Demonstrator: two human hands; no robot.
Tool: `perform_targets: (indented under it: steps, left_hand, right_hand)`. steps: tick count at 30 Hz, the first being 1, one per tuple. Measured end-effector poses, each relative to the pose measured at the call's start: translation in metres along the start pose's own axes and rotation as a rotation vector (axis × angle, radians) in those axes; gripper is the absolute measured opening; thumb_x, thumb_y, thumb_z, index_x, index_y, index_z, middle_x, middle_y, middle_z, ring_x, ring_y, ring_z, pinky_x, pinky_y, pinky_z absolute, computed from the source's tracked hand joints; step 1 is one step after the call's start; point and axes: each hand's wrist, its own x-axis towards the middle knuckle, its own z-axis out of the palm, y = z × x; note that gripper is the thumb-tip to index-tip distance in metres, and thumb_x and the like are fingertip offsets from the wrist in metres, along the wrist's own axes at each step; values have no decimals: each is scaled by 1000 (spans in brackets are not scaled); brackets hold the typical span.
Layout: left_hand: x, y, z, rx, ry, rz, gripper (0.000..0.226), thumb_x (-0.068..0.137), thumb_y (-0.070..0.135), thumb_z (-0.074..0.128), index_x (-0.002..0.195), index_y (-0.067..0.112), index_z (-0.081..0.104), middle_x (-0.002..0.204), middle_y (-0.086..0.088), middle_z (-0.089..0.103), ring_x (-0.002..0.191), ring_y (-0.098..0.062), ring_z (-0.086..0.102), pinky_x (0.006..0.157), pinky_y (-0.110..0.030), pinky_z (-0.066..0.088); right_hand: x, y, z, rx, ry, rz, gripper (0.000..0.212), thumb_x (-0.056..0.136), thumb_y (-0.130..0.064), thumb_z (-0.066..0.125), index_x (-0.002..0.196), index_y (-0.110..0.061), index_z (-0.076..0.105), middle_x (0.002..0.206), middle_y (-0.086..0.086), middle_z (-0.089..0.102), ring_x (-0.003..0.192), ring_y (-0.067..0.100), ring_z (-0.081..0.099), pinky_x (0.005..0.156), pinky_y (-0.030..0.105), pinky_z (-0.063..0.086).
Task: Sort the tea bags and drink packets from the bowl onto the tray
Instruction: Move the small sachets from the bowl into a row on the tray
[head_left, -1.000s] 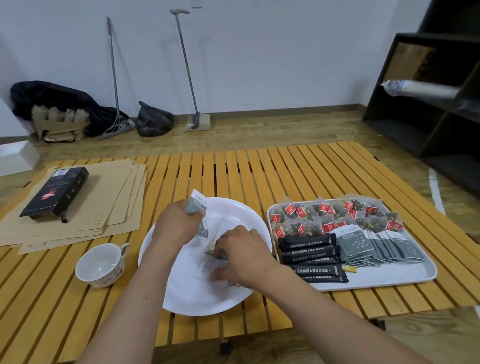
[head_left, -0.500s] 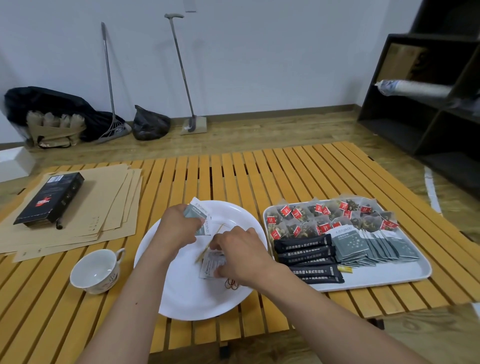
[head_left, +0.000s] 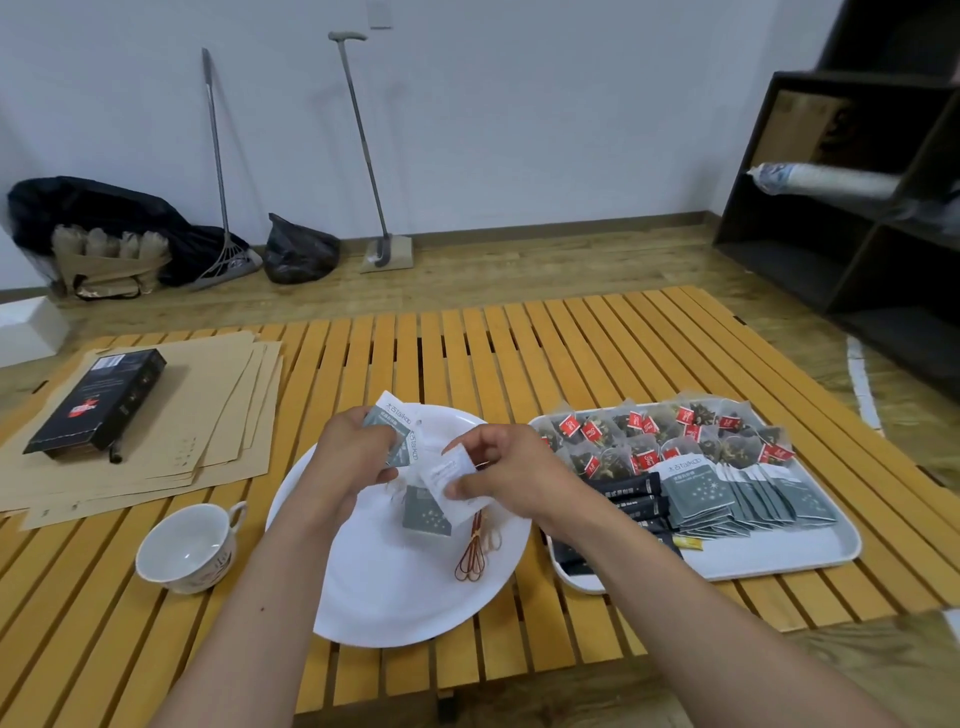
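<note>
A white bowl (head_left: 374, 603) sits on the slatted table in front of me. My left hand (head_left: 348, 462) grips a small stack of grey-and-white drink packets (head_left: 397, 431) above the bowl's far side. My right hand (head_left: 511, 478) pinches one white packet (head_left: 449, 480), lifted over the bowl. One grey packet (head_left: 427, 512) and a small copper whisk (head_left: 475, 556) still lie in the bowl. To the right, the white tray (head_left: 769, 558) holds rows of clear tea bags with red tags (head_left: 644, 436), black stick packets (head_left: 631, 493) and grey packets (head_left: 748, 493).
A white cup (head_left: 187, 548) stands left of the bowl. Brown paper envelopes (head_left: 208, 415) with a black box (head_left: 98, 405) on them lie at the far left. A dark shelf unit (head_left: 852, 208) stands at the right; brooms and bags lean against the back wall.
My right hand has risen from the bowl's floor with a white packet pinched in it, uncovering the grey packet and the whisk. My left hand keeps its packets.
</note>
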Motion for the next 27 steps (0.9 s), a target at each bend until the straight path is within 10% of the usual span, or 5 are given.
perform_targets:
  steps: [10, 15, 27]
  left_hand:
    - [-9, 9, 11, -159, -87, -23, 30, 95, -4, 53, 121, 6, 65, 111, -17, 72, 89, -26, 68, 72, -35, 60]
    - [-19, 14, 26, -328, -330, -107, 19, 98, 3, 56, 112, 3, 69, 107, -19, 74, 85, -28, 71, 72, -40, 60]
    - [-35, 30, 87, -131, -251, 42, 35, 85, 13, 80, 116, 14, 67, 104, -6, 77, 83, -16, 71, 57, -22, 56]
  right_hand:
    - [-8, -3, -22, 395, 150, 60, 35, 79, -2, 83, 112, -8, 71, 100, 6, 80, 93, 24, 77, 86, 40, 62]
    - [-14, 1, -39, 491, 318, 31, 31, 81, -1, 81, 109, -8, 69, 99, 6, 79, 80, 20, 76, 58, 27, 53]
    - [-50, 8, -106, 373, 498, -130, 2, 86, -19, 79, 88, -18, 79, 83, 1, 78, 78, 18, 74, 78, 40, 61]
